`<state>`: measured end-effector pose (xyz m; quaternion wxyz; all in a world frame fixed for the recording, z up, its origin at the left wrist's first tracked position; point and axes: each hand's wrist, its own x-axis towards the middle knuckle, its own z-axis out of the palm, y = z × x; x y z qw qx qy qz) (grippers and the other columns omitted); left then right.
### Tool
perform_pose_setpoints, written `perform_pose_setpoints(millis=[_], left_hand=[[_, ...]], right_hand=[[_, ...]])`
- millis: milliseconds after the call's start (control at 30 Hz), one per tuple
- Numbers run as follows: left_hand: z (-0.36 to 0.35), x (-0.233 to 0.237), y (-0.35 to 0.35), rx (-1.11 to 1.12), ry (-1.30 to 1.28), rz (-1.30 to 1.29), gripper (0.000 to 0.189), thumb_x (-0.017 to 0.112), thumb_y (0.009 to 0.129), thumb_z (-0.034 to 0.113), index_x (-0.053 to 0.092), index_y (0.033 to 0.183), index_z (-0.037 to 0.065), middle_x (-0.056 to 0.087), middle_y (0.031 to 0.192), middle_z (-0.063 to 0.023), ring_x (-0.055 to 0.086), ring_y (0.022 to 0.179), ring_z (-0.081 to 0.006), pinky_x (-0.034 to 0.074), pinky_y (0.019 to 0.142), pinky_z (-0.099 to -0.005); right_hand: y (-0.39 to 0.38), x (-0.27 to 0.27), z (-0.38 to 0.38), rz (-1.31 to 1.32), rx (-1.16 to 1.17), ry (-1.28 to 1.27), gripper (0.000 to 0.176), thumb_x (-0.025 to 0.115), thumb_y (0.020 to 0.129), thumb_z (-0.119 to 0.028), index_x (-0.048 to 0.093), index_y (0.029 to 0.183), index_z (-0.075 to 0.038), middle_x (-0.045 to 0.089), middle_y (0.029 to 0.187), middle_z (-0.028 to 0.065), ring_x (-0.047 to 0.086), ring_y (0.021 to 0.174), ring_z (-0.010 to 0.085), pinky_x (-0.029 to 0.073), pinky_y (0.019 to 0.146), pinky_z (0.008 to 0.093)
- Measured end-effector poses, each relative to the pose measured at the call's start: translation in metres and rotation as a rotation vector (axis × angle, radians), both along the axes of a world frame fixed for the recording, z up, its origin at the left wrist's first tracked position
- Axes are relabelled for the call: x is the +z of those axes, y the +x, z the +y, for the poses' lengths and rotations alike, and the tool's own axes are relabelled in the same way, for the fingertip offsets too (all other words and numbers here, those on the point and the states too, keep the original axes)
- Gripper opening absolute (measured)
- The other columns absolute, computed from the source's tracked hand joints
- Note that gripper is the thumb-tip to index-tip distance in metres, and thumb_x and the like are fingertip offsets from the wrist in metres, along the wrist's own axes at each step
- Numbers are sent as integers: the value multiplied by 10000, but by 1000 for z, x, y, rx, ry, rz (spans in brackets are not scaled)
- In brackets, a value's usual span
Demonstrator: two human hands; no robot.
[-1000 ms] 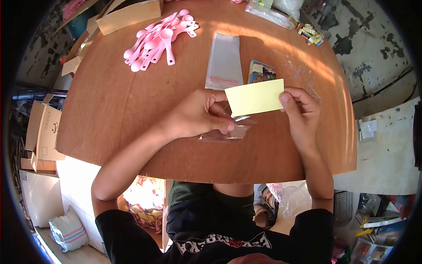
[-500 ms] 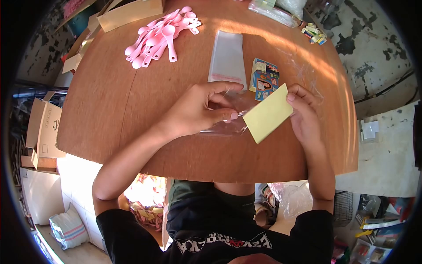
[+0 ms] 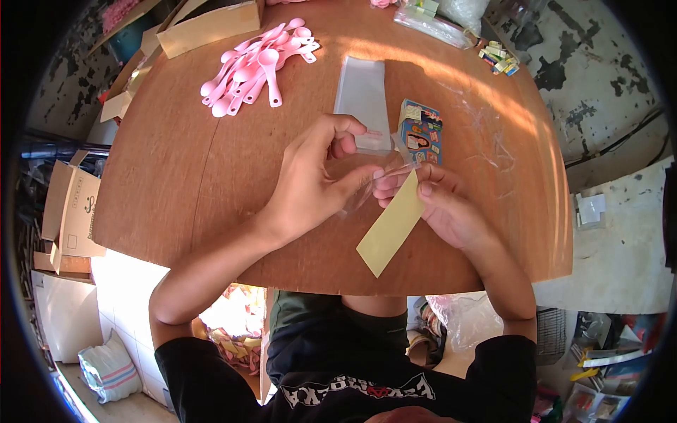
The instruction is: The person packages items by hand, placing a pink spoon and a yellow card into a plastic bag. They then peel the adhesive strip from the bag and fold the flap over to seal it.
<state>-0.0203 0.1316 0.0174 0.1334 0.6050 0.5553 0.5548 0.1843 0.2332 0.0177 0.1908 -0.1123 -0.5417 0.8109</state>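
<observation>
My left hand (image 3: pixel 310 176) is curled around a clear plastic bag (image 3: pixel 358 197), its thumb pressing on the film. The bag is see-through and its outline is hard to make out. My right hand (image 3: pixel 441 201) pinches a yellow slip of paper (image 3: pixel 390 229) between thumb and fingers, and its fingertips touch the bag's edge close to my left thumb. The slip hangs tilted toward the table's front edge. Just beyond the hands are a stack of clear bags (image 3: pixel 361 84) and a blue printed box (image 3: pixel 424 135).
A heap of pink plastic spoons (image 3: pixel 268 67) lies at the back left of the brown wooden table (image 3: pixel 162 176). Behind it stands a cardboard box (image 3: pixel 211 28). At the back right are plastic packs (image 3: pixel 437 28) and small yellowish boxes (image 3: pixel 499 58).
My right hand has moved left and turned the yellow slip, now pointing down toward me. Its fingers have come to the bag beside my left thumb. My left hand has tilted upward slightly.
</observation>
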Motion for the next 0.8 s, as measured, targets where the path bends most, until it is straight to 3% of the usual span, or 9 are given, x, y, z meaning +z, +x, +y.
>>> perform_pose_setpoints(millis=[133,200,267,400,500,567,600,667,800], left_hand=[[2,-8,-4,-190,-137,-213,385,745,835,63,565,1164,-23,649,1015,-68,632,940,-145,511,821,-292],[2,-8,-9,-457,-250,-227,388,682,895,79,533,1237,-28,659,1069,-87,636,972,-151,514,854,-293],[0,-3,-2,-484,-200,-353,374,645,919,76,525,1257,-31,667,1071,-99,641,981,-153,516,867,-291],[5,-5,-3,-431,-208,-438,375,622,934,73,516,1277,-36,690,1043,-115,649,1014,-164,523,885,-297],[10,-6,-7,-373,-294,-579,357,639,917,46,546,1251,-39,703,1042,-116,652,959,-125,516,851,-256],[7,-1,-13,-387,-404,-590,334,638,912,29,577,1235,-33,712,1021,-104,635,901,-74,504,795,-223],[7,-3,-13,-386,-405,-590,334,638,912,29,577,1235,-33,712,1021,-104,635,901,-74,504,795,-223],[8,-8,-13,-428,-456,-500,347,649,906,37,581,1240,-26,715,1011,-92,628,896,-63,500,779,-217],[4,1,-9,-437,-522,-526,349,648,910,44,582,1246,-25,716,1012,-88,621,917,-58,499,786,-221]], right_hand=[[2,0,-1,-27,4,110,235,556,970,-263,575,1029,-36,540,1315,239,571,1183,328,458,1005,505],[3,-2,0,-17,-2,147,253,557,971,-283,577,1035,-39,538,1321,235,570,1184,324,459,1001,500],[4,-5,2,51,2,59,149,544,980,-165,591,1034,-34,597,1271,154,558,1194,239,422,1014,387],[2,0,-1,21,-80,147,145,571,970,-166,606,1011,-31,636,1166,109,573,1138,190,440,970,353],[12,-3,6,-8,-90,175,156,598,959,-164,620,1015,-20,653,1055,64,597,985,129,477,863,307],[11,6,7,51,-341,291,175,621,948,-159,632,1026,-4,667,951,42,586,813,93,486,748,261],[10,6,9,52,-341,290,175,621,948,-159,632,1026,-4,667,951,42,586,813,93,486,748,261],[9,7,13,37,-643,429,193,634,942,-163,644,1026,10,670,870,40,583,732,96,480,681,253],[9,5,16,48,-760,523,215,650,937,-167,651,1030,27,661,842,33,573,724,82,472,682,244]])
